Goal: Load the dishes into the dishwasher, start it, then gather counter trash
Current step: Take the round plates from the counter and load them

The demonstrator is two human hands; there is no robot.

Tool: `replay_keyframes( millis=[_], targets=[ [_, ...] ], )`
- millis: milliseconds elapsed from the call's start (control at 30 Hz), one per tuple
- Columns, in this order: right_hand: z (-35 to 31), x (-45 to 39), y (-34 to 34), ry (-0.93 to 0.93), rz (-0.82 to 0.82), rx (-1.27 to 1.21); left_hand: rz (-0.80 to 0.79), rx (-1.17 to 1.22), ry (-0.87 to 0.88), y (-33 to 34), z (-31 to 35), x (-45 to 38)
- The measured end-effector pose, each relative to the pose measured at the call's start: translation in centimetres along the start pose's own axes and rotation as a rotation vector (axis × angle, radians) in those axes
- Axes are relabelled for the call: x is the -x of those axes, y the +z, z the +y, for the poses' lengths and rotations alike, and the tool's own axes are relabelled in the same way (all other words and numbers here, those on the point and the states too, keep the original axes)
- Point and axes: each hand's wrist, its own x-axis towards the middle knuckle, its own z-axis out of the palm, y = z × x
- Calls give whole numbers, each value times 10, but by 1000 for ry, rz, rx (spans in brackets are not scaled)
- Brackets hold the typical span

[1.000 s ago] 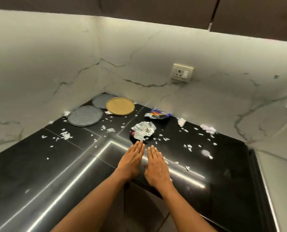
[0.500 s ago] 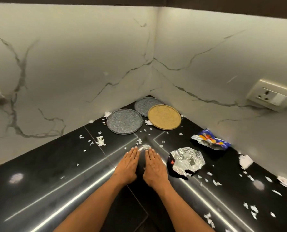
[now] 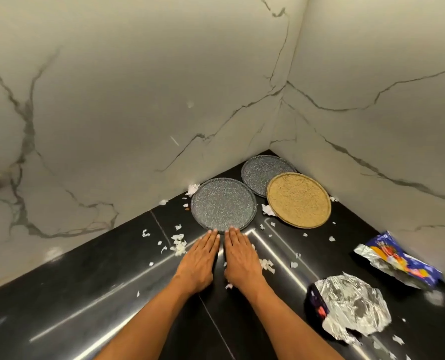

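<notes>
Both hands lie flat, palms down, side by side on the black counter [image 3: 60, 302] with fingers straight and together, holding nothing. The left hand [image 3: 199, 261] and the right hand [image 3: 239, 258] point toward the corner where two marble walls [image 3: 112, 100] meet, and their fingertips reach the near rim of a grey plate [image 3: 223, 203] — whether they touch it or stop just short is hard to tell. A second grey plate [image 3: 261, 170] sits deeper in the corner, partly covered by a tan plate [image 3: 298, 199] that lies just right of the first one. White paper scraps [image 3: 178, 242] are scattered over the counter around the plates and beside both hands, some tucked against the right hand's outer edge. To the right, near the counter's front, lies a crumpled foil wrapper [image 3: 354, 307] with its silver inside facing up; beyond it, closer to the right wall, lies a blue wrapper [image 3: 398, 258] with bright print, also crumpled — the two are near each other but apart. Bright strips of light reflect along the glossy counter.
</notes>
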Motion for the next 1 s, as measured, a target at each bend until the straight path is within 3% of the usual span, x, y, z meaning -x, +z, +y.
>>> replay_keyframes(
  millis=[67, 600, 867, 1000],
  targets=[
    [1, -17, 2, -22, -3, 36, 65, 47, -23, 7, -12, -13],
    [30, -98, 0, -326, -106, -23, 85, 128, -127, -1, -45, -36],
    [25, -103, -3, -420, -69, 48, 197, 191, -146, -16, -41, -40],
    [26, -100, -2, -490, 59, -6, 302, 270, -98, -18, -42, -41]
  ],
)
